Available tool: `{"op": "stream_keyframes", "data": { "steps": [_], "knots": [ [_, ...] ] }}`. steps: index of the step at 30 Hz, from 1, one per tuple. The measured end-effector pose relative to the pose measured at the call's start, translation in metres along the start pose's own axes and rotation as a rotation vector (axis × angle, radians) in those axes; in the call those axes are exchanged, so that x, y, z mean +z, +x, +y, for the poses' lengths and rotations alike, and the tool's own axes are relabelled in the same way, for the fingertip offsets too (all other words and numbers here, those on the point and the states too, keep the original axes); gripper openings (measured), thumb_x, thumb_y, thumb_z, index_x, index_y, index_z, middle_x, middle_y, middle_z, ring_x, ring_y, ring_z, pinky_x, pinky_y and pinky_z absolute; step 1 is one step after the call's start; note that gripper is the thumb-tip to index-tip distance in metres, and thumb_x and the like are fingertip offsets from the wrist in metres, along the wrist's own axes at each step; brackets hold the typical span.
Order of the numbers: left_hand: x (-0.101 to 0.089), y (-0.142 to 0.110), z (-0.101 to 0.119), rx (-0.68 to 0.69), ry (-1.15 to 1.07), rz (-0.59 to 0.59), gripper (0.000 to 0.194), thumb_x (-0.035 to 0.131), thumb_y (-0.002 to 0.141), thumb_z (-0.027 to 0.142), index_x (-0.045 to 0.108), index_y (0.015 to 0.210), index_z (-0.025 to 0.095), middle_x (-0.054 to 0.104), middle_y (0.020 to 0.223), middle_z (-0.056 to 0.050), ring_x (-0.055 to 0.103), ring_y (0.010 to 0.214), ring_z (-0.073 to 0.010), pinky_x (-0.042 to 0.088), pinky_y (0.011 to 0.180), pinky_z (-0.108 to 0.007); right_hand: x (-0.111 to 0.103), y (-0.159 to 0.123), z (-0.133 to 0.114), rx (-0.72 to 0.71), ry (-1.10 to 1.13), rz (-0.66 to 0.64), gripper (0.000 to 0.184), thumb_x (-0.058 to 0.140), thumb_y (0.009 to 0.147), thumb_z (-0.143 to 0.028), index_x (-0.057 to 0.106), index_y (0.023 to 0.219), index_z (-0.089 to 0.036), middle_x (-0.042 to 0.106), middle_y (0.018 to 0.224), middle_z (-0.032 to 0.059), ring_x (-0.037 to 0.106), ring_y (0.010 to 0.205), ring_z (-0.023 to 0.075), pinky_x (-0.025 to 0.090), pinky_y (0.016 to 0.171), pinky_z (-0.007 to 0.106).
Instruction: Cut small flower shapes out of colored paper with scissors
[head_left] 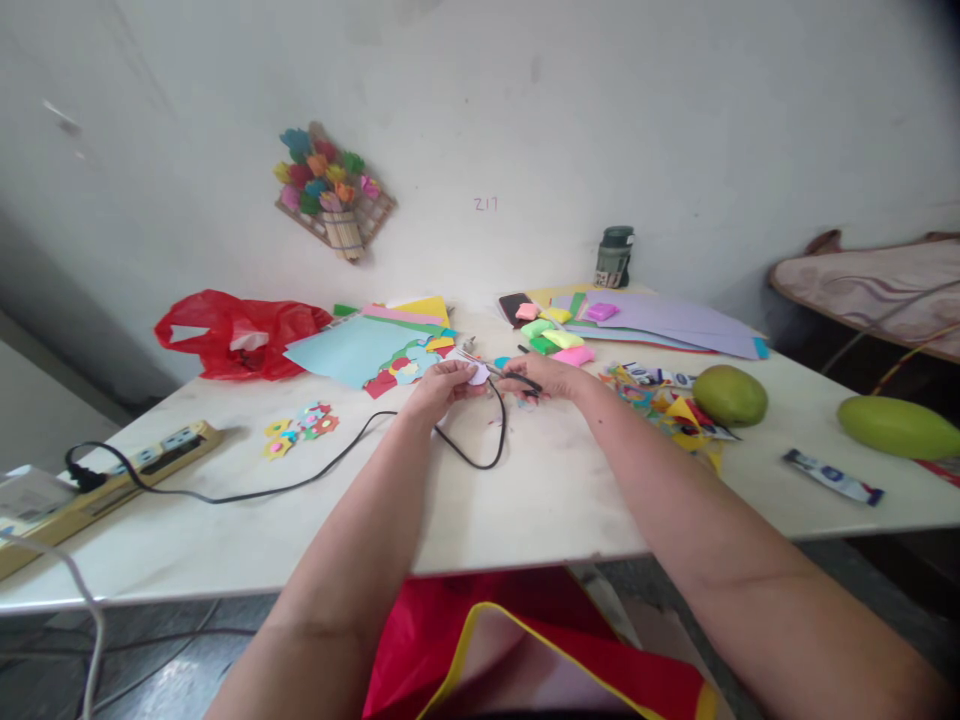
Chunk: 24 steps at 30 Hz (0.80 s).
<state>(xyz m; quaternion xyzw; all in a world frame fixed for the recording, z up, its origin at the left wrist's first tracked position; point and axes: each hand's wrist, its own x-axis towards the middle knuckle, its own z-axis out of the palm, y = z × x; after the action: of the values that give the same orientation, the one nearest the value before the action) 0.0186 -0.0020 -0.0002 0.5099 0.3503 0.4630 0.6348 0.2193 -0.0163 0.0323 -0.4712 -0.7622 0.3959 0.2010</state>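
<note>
My left hand is closed, pinching a small pale lilac piece of paper between thumb and fingers. My right hand grips black-handled scissors, their blades pointing left toward the paper. Whether the blades touch the paper is too small to tell. A black cord loops on the table just below both hands and runs up behind them; its end is hidden. Colourful paper cut-outs lie just beyond my left hand. Several soft, brightly coloured packets rest beyond my right hand.
Left on the white table are a power strip, paper flowers and a red plastic bag. Coloured sheets, paper scraps, green fruits, a tube and a dark bottle stand or lie right.
</note>
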Motion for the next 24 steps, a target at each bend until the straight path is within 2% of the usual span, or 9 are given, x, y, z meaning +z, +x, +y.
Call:
{"op": "stream_keyframes", "data": {
  "steps": [5, 15, 24],
  "knots": [
    [0.0030, -0.0024, 0.0016, 0.017, -0.028, 0.017, 0.014, 0.071, 0.070, 0.019, 0.060, 0.070, 0.011, 0.068, 0.071, -0.006, 0.064, 0.063, -0.0131, 0.055, 0.067, -0.027, 0.0001, 0.0041, 0.0047, -0.004, 0.016, -0.006, 0.024, 0.067, 0.076, -0.035, 0.056, 0.072, -0.014, 0.052, 0.049, -0.0053, 0.043, 0.033, 0.0040, 0.025, 0.030, 0.017],
    [0.0018, -0.0012, 0.0013, 0.010, -0.027, 0.020, 0.009, 0.066, 0.074, 0.017, 0.061, 0.076, 0.010, 0.069, 0.073, -0.009, 0.065, 0.065, -0.0143, 0.056, 0.067, -0.028, -0.0005, 0.0018, 0.0021, -0.001, -0.001, -0.009, 0.023, 0.064, 0.079, -0.034, 0.056, 0.074, -0.014, 0.052, 0.050, -0.0047, 0.044, 0.034, 0.0040, 0.025, 0.029, 0.016],
    [0.0028, -0.0022, 0.0019, -0.045, -0.009, 0.016, 0.009, 0.067, 0.074, 0.016, 0.061, 0.076, 0.010, 0.068, 0.072, -0.008, 0.065, 0.058, -0.0136, 0.056, 0.066, -0.027, -0.0004, 0.0053, 0.0082, -0.022, -0.013, -0.001, 0.028, 0.066, 0.077, -0.041, 0.056, 0.074, -0.014, 0.052, 0.051, -0.0043, 0.044, 0.035, 0.0048, 0.025, 0.030, 0.017]
  ]
}}
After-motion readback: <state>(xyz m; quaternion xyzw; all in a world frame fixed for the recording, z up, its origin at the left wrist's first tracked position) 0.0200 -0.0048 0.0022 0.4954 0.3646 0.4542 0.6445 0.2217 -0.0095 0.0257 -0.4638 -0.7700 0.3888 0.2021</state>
